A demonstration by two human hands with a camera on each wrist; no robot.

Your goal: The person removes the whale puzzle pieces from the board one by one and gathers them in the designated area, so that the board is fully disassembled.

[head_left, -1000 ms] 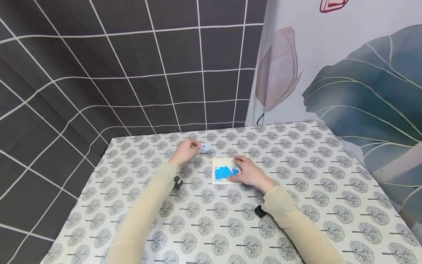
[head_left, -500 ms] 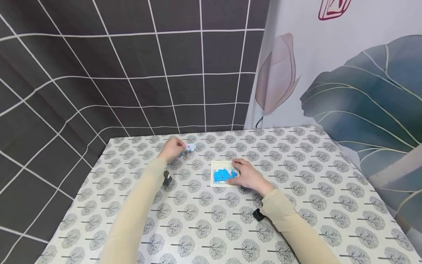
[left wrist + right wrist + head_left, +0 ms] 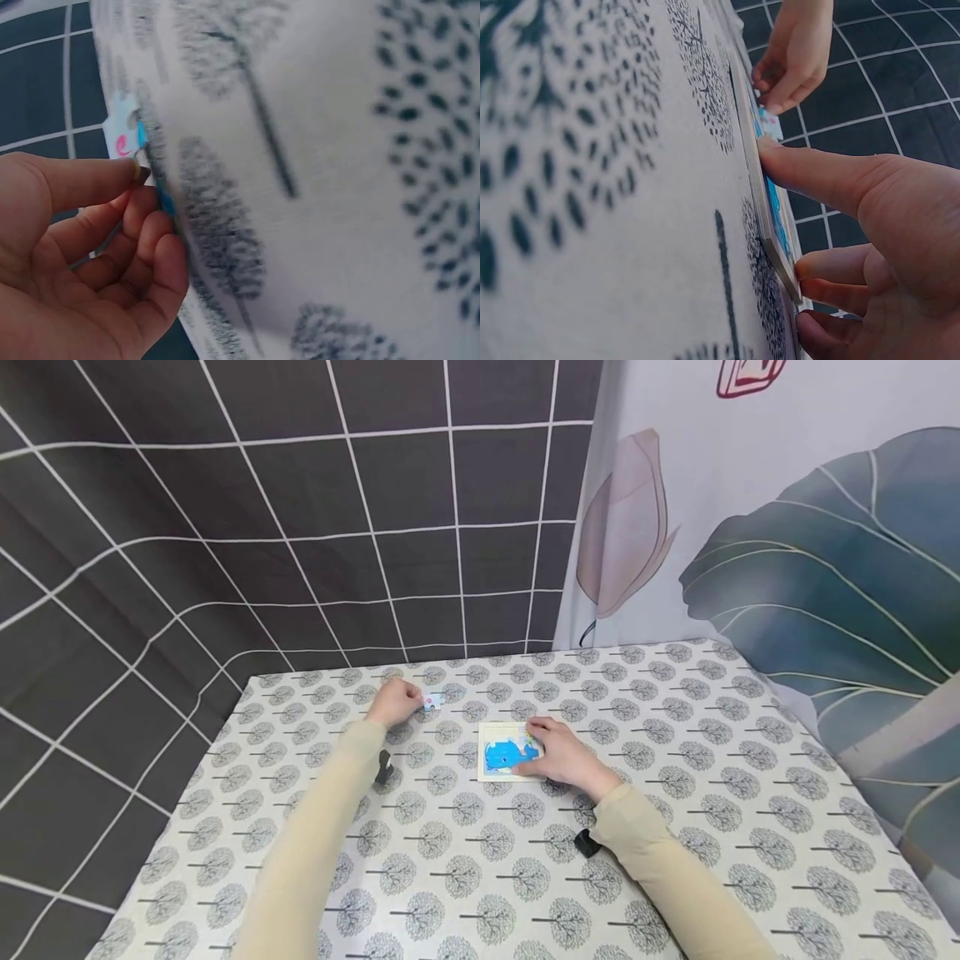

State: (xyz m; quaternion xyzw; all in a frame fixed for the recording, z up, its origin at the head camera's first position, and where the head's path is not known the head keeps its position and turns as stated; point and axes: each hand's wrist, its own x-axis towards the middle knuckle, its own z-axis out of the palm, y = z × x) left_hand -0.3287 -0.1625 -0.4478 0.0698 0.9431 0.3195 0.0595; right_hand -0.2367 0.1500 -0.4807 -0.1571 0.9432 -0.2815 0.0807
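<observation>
Puzzle board (image 3: 482, 752): one, on the tree-print cloth (image 3: 468, 893), pale rim, bright blue whale (image 3: 501, 756) on a lighter ground. Right hand (image 3: 564, 753) grips its right end, thumb at the near side, fingers at the far. Puzzle piece (image 3: 433, 701): at least one, pale blue, knobbed, pink mark; left hand (image 3: 394, 702) pinches it, left of and beyond the board. Hands: two

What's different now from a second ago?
The left hand moved left, farther from the whale puzzle, taking the little puzzle piece it pinches along. Nothing was let go. The right hand still holds the whale puzzle, which stayed in place.
</observation>
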